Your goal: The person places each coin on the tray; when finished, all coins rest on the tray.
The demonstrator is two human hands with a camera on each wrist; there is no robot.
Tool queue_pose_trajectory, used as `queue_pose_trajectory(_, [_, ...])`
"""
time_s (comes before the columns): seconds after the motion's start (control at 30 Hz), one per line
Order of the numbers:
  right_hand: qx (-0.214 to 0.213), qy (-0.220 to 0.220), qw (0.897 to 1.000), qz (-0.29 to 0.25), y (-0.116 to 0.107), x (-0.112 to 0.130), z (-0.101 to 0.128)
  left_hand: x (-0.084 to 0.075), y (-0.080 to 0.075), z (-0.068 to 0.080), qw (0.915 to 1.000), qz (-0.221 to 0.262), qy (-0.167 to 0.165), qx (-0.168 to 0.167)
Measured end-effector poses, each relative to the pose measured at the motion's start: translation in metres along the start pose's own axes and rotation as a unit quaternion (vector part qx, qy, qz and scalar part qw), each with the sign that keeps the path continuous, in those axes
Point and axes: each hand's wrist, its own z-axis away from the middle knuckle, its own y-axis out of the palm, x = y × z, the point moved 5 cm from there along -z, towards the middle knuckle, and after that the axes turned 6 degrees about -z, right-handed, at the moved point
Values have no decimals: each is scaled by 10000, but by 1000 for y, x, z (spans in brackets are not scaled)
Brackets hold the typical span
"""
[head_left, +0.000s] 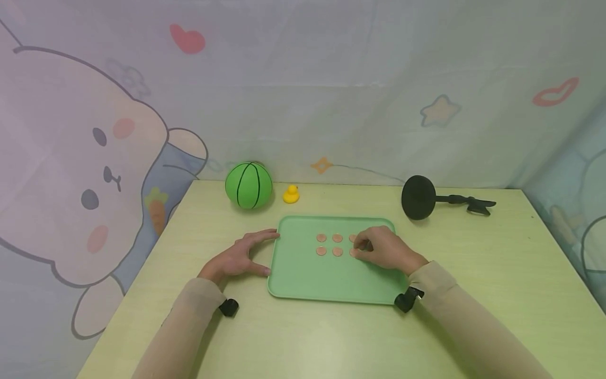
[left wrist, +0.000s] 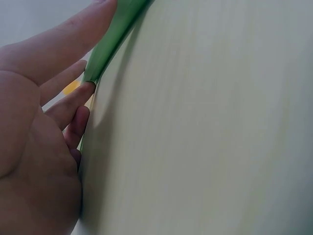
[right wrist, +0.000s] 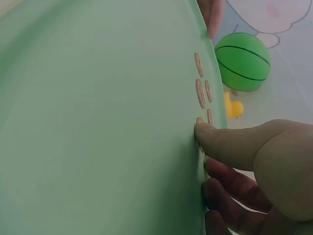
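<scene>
A light green tray (head_left: pixel 307 279) lies mid-table with several copper coins (head_left: pixel 329 245) in two rows. My left hand (head_left: pixel 265 252) rests flat on the table, its straight index finger and thumb touching the tray's left edge (left wrist: pixel 110 39). My right hand (head_left: pixel 360 247) sits on the tray at the right end of the rows. Its thumb (right wrist: pixel 215 139) presses down at a coin (right wrist: pixel 199 121) and its fingers curl beside it, pinching that coin as far as the views show. The rightmost coins are partly hidden under this hand.
A green ball (head_left: pixel 248 185) and a small yellow duck (head_left: pixel 291 194) stand behind the tray. A black round-headed tool with a handle (head_left: pixel 418 197) lies at the back right. A printed curtain (head_left: pixel 303 79) closes off the table's far side and left.
</scene>
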Motion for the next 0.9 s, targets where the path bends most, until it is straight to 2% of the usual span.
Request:
queue_pose_trajectory(0.4, [65, 212, 9997, -129, -4, -3, 1, 1, 0, 0, 9999, 110, -56, 18])
queue_pose_trajectory(0.67, [-64, 460, 9986, -252, -25, -12, 16, 1, 1, -1, 9999, 96, -27, 24])
queue_pose_trajectory(0.9, [-159, 503, 9983, -259, -46, -27, 31, 0, 1, 0, 9999, 118, -42, 6])
